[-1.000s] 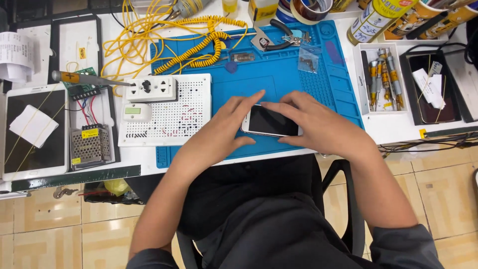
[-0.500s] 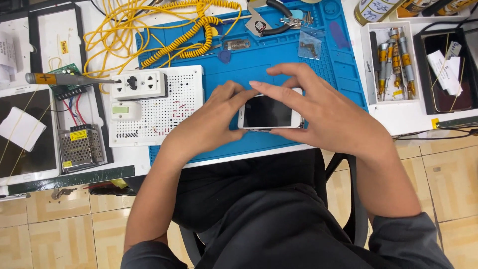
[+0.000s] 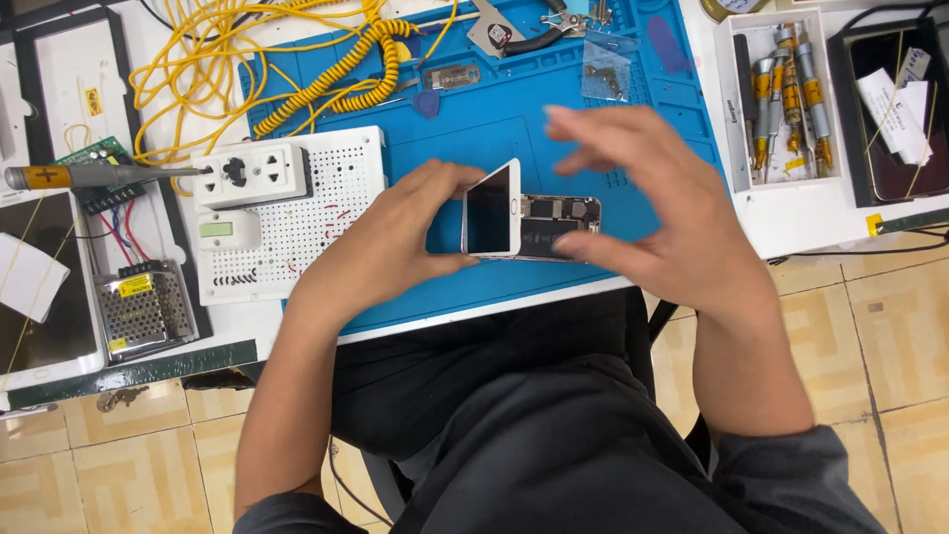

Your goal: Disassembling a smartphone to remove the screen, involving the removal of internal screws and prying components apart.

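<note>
One camera sits on the person's head and looks straight down, from close up. It sees the near edge of the blue mat [image 3: 494, 138] on the white table [image 3: 791, 213] (lap and floor too).

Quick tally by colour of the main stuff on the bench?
Blue: 1, work mat
Yellow: 1, coiled cable
White: 3, phone screen panel in left hand, perforated board, socket block
Dark: 1, opened phone body by right hand
Total: 6
</note>
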